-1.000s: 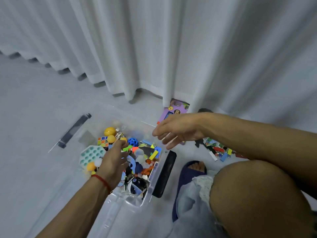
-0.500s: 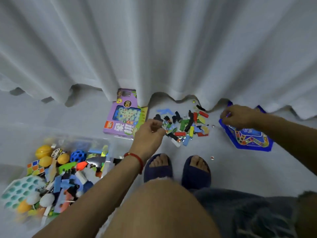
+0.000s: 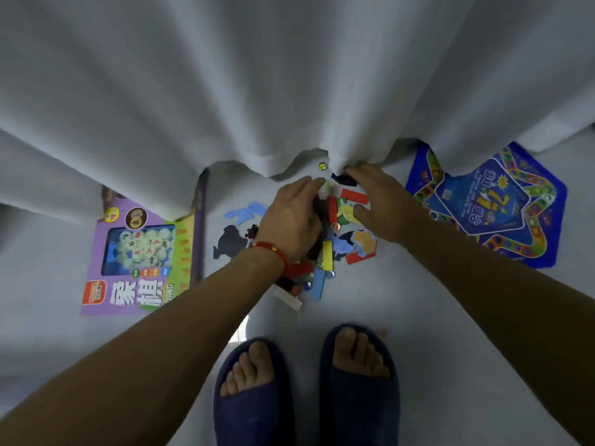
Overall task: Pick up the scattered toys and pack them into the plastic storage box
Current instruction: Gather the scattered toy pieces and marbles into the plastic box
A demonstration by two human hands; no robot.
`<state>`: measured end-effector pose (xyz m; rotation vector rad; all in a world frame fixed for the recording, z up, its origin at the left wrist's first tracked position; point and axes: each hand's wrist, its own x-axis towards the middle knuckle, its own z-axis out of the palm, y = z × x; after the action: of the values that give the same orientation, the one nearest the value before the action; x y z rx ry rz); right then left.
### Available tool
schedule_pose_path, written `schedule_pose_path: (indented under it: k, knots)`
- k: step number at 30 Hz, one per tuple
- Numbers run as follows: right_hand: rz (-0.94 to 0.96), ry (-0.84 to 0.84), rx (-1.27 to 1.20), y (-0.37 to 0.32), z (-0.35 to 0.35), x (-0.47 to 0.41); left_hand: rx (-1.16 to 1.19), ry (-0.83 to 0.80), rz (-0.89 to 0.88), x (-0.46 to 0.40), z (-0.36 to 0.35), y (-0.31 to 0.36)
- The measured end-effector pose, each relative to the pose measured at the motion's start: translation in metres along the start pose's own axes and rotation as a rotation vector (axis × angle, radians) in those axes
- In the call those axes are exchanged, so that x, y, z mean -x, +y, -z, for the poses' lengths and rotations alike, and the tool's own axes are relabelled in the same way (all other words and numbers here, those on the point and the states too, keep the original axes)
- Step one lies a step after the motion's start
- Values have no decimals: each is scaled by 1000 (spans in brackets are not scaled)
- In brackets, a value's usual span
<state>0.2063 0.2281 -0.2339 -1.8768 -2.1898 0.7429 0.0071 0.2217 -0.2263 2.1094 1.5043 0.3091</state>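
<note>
A pile of small toy pieces lies on the grey floor by the curtain hem: red, yellow and blue bars, flat foam animal shapes, glass marbles. My left hand, with a red cord at the wrist, lies curved over the pile's left side. My right hand rests spread on its right side, fingers apart, near a black piece. Neither hand visibly grips a piece. A purple game box lies to the left. The plastic storage box is out of view.
A blue star-shaped game board lies at the right, partly under the white curtain. A lone marble sits at the curtain hem. My feet in dark blue slippers stand just below the pile.
The view swung away from the storage box to the floor pile. My left hand left the box and reached the pile; my right hand moved from the blue board onto the pile.
</note>
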Motion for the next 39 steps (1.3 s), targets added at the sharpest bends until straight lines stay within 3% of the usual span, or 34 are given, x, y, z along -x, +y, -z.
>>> schedule_pose_path:
  k: [5, 9, 14, 18, 22, 24, 25, 27, 28, 30, 31, 33, 36, 39]
  knots:
    - [17, 55, 182, 12, -26, -23, -209, 44, -143, -56, -27, -18]
    - [24, 172, 200, 10, -31, -30, -333, -25, -231, -83, -41, -29]
    - [-73, 206, 93, 9, -37, -16, -275, 4, -246, -95, -38, -37]
    - [-140, 200, 5, 14, -42, -6, -187, 152, -176, -80, -41, -37]
    - [-220, 208, -76, 13, -36, 6, 66, 253, 9, -36, -36, -14]
    - [-328, 253, -231, 12, -27, 18, 351, 216, 279, -16, -30, -1]
    - [-388, 274, -307, 14, -25, 26, 618, 173, 463, -9, -25, 6]
    - [-530, 302, -577, 17, -19, 44, 1127, 58, 745, 4, -14, 22]
    - [-584, 309, -789, 17, -15, 54, 1260, 10, 812, 9, -10, 27]
    - [-602, 294, -1171, 11, -8, 73, 1378, -89, 879, 17, -6, 34]
    - [-565, 262, -1242, 4, -5, 81, 1410, -156, 901, 21, -6, 38]
    - [-497, 176, -1165, -17, -7, 90, 1477, -296, 926, 29, -9, 47]
    - [-320, 49, -690, -52, -18, 101, 1637, -395, 901, 39, -20, 52]
    - [-254, 200, -634, -67, -15, 117, 1697, -374, 942, 48, -30, 44]
